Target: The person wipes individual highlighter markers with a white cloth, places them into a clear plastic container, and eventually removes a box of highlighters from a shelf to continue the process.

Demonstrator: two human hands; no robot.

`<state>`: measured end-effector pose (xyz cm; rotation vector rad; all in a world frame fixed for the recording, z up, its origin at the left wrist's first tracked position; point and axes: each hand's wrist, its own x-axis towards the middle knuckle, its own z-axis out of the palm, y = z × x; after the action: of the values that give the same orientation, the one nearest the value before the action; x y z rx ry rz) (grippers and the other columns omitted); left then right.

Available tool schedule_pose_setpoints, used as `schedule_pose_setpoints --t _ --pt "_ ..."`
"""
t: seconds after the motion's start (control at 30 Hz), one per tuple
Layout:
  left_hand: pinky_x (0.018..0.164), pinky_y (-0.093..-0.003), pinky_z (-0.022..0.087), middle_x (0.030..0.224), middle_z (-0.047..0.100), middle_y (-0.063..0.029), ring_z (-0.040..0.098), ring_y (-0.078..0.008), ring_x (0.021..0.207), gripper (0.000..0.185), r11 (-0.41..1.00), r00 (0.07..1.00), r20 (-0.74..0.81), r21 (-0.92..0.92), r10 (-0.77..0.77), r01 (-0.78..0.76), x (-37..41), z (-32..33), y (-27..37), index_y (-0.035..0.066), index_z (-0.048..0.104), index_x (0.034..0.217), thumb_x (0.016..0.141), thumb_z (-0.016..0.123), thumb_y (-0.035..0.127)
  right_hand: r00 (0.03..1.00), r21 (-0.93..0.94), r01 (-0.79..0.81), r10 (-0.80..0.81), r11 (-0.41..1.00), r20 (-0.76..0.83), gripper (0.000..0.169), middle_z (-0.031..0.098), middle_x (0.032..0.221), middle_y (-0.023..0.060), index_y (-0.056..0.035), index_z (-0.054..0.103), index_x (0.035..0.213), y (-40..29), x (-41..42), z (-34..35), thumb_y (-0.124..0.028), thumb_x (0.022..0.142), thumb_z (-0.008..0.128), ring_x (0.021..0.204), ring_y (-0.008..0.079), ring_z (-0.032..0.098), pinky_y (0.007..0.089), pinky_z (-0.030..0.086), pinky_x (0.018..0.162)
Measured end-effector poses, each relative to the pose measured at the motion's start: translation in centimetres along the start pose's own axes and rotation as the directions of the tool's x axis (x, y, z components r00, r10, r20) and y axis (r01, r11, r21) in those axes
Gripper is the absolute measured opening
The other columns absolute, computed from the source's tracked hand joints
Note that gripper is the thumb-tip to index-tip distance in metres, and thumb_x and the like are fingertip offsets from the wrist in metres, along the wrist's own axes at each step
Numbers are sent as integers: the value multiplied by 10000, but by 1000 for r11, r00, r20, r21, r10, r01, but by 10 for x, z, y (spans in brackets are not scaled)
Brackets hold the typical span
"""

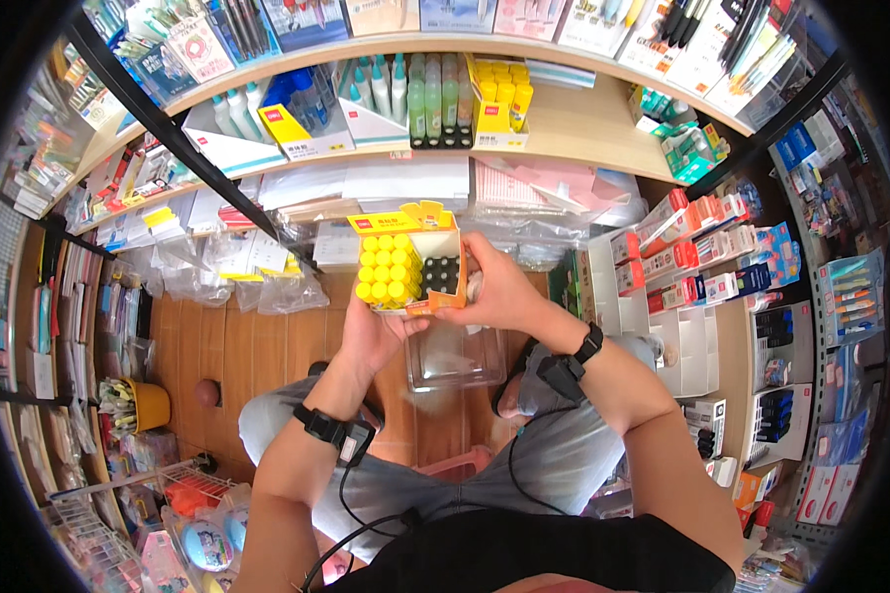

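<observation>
Both hands hold a yellow and orange Deli display box [445,298] in front of the shelves. My left hand [374,333] supports it from below at its left side, and my right hand [493,289] grips its right side. Upright yellow-capped glue sticks [386,270] fill the left part of the box. The right part shows a black holder [439,274] with round pegs or sockets. Below the box, a transparent plastic container [456,359] lies on the floor between the feet.
A wooden shelf [578,133] ahead bears glue bottles [434,100] and another box of yellow glue sticks [500,111]. White dividers [690,348] and boxed stationery stand at the right. A yellow bucket [148,404] of pens and a white wire basket [93,526] are at the left.
</observation>
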<state>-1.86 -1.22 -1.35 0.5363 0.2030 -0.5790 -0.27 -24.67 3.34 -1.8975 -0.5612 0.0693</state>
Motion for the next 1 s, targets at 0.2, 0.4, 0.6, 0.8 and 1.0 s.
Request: schedule_pose_setpoints --t 0.2,0.4,0.6,0.8,1.0 --pt "707 -371 606 1272 664 -186 723 -335 964 705 984 984 166 153 68 -94 -1 22 7 66 464 1435 1040 300 627 989 244 16 20 970 -144 798 644 1184 99 -13 462 1313 9 -2 -4 -161 678 923 1066 153 635 321 526 914" --pt "709 -327 552 1142 712 -194 718 -302 926 669 983 987 137 147 86 -106 1 9 7 -9 576 1299 1049 348 569 933 276 58 47 959 -357 813 622 1244 90 -20 447 1371 25 -9 -25 -124 706 902 1131 169 608 336 504 972" --pt "718 -309 523 1024 717 -128 672 -218 817 474 983 992 62 139 113 -121 2 -9 5 7 602 1261 1034 469 401 825 133 188 -83 973 -559 777 609 1242 108 2 445 1341 12 -8 -52 -92 710 888 1130 175 601 325 488 988" --pt "704 -291 504 935 696 -71 629 -162 748 373 976 994 0 191 109 -107 0 -9 3 24 628 1216 1005 530 316 687 -33 187 -154 982 -710 692 613 1192 128 13 480 1258 5 -9 -64 -110 711 886 1061 176 624 325 509 933" --pt "696 -283 498 903 694 -57 629 -154 740 298 977 993 -76 198 95 -78 4 -12 0 44 643 1152 982 573 278 597 89 138 -11 986 -802 670 619 1166 144 29 490 1239 14 -6 -77 -136 730 893 1055 195 627 330 510 923"
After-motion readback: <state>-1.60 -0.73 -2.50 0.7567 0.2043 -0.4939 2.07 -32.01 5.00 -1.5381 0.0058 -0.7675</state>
